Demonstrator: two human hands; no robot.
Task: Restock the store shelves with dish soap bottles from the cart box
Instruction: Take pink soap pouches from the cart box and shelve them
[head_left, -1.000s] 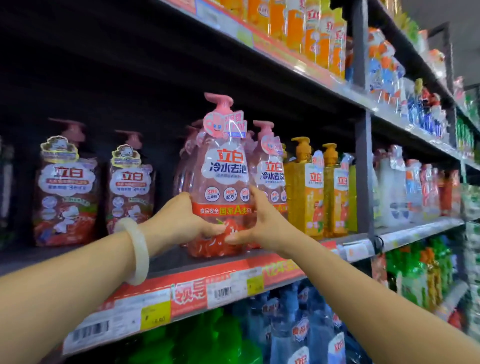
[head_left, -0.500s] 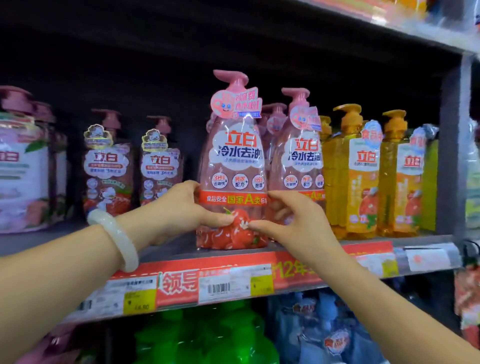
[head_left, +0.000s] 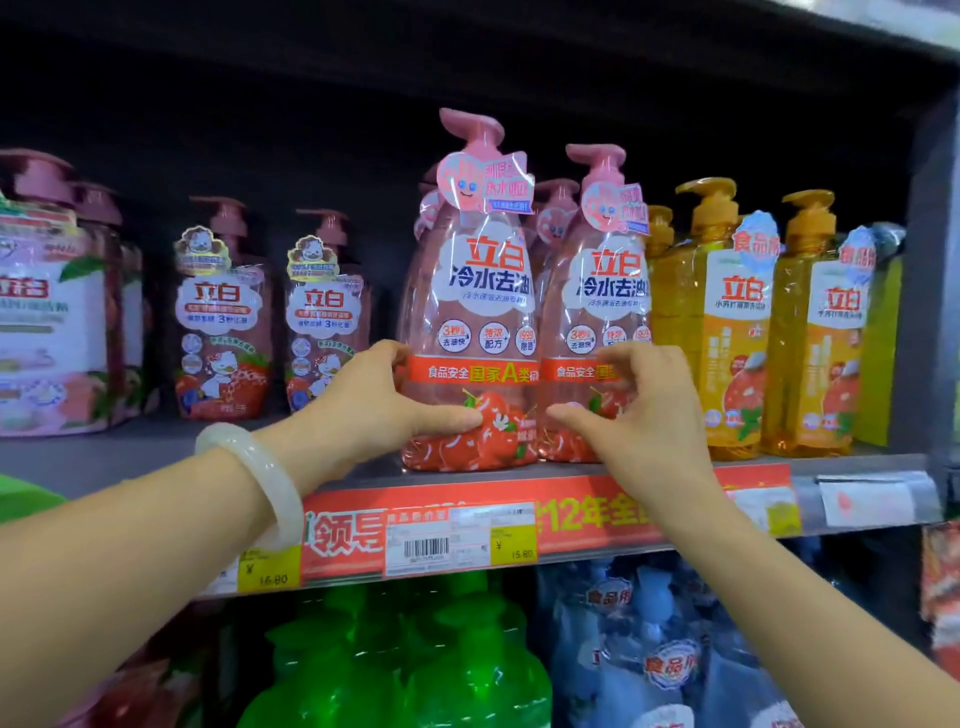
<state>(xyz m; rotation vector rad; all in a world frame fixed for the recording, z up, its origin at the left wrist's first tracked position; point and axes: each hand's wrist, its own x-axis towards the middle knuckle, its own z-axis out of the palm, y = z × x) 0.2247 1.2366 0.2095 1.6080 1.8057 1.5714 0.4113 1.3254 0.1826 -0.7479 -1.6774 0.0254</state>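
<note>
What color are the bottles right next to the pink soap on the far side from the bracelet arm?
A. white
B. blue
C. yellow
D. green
C: the yellow pump bottles stand on the same shelf just right of the pink soap bottles; the left hand wears the bracelet.

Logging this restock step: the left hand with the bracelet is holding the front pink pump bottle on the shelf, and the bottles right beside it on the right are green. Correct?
Not quite. In the head view the left hand does hold the front pink pump bottle, but its right-hand neighbours are another pink bottle, then yellow bottles. The green bottles sit on the shelf below.
</note>
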